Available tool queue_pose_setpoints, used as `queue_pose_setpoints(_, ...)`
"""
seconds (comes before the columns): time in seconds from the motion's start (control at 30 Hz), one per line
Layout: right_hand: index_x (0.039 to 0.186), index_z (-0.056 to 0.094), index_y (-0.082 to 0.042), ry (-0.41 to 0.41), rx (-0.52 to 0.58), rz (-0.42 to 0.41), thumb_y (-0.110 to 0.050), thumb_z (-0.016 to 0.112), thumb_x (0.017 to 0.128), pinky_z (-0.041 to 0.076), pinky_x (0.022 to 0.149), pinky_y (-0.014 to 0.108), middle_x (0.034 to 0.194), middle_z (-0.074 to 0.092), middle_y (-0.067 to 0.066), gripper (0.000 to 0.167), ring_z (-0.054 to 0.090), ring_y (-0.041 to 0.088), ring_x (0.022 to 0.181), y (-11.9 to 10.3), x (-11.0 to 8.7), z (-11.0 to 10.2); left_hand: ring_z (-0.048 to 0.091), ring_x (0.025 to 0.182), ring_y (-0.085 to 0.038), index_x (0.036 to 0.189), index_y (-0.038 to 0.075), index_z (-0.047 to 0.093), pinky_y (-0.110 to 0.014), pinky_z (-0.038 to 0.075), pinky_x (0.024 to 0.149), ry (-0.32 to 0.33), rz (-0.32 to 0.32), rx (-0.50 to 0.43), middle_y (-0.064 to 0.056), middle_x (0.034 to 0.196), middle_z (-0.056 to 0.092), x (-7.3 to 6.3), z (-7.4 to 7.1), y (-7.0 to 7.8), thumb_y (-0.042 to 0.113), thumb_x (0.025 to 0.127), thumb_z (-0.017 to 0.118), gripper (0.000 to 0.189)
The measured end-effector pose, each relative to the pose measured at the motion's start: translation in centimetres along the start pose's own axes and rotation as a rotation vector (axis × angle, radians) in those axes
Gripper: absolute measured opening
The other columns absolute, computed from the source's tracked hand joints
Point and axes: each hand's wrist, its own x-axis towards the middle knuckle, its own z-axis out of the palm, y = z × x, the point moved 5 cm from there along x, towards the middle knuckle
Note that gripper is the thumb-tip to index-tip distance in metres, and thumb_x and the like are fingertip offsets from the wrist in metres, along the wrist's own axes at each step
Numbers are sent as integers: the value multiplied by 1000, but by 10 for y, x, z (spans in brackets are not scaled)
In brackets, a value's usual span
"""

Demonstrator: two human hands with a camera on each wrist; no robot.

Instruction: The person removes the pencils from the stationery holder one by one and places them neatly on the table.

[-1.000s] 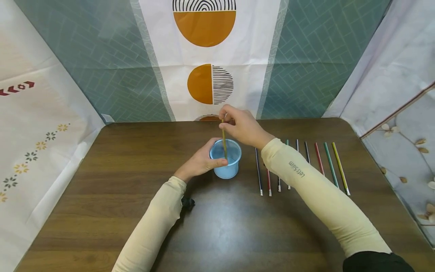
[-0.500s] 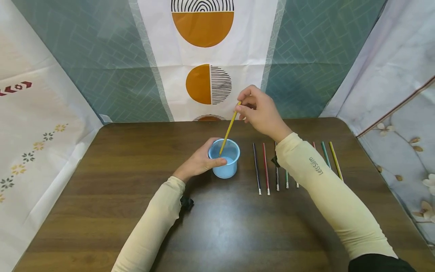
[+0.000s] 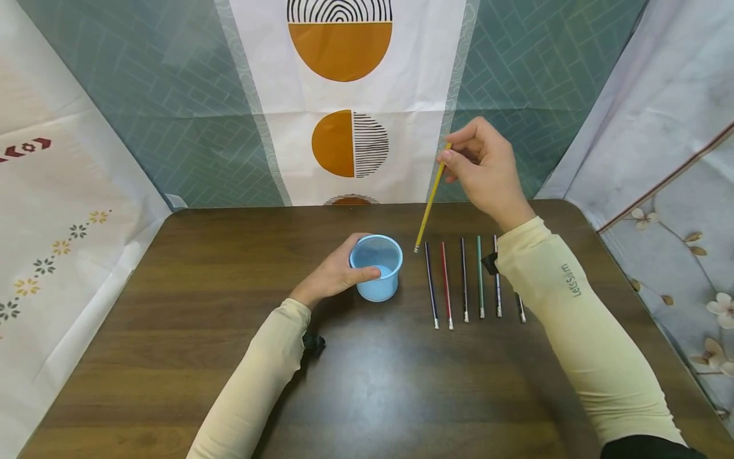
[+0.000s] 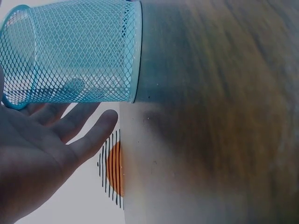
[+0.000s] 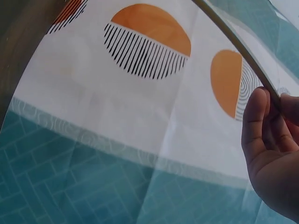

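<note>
My left hand [image 3: 338, 274] holds a light blue mesh pencil cup [image 3: 378, 290] upright on the table, its thumb over the rim. The left wrist view shows the mesh wall of the cup [image 4: 79, 51] beside the fingers [image 4: 96, 137] of that hand. Up and to the right of the cup, my right hand [image 3: 490, 169] pinches a yellow pencil [image 3: 431, 204] by its upper end. The pencil slants down to the left, its silvery lower end in the air outside the cup. In the right wrist view the same pencil [image 5: 233, 42] runs up from the thumb and fingertips.
Several pencils lie in a row right of the cup, among them a dark blue pencil [image 3: 431, 284], a red pencil [image 3: 446, 284] and a green pencil [image 3: 480, 277]. My right forearm covers part of the row. A patterned curtain [image 3: 401, 64] hangs behind the wooden table [image 3: 367, 382].
My right hand has drawn the yellow pencil up out of the cup and carried it to the right. My left hand has stayed on the cup.
</note>
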Motion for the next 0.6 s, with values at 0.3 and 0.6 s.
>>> queue_pose_setpoints(0.3,102,59,6,44,46,-52,9,62,89,50,60,26,82,67,13,14,58,24,63,3,-7,-34,49,115,-34,141,11,37,-49,43,92,-26,4,-1,-13,133,49,2,-4,2,25,83,78,73)
queue_pose_setpoints(0.6,105,59,6,128,-7,47,8,60,90,51,59,21,84,67,11,16,61,19,67,23,-25,-96,51,113,-32,140,13,39,-48,44,92,-29,8,-20,-11,130,52,3,-1,-1,32,81,79,74)
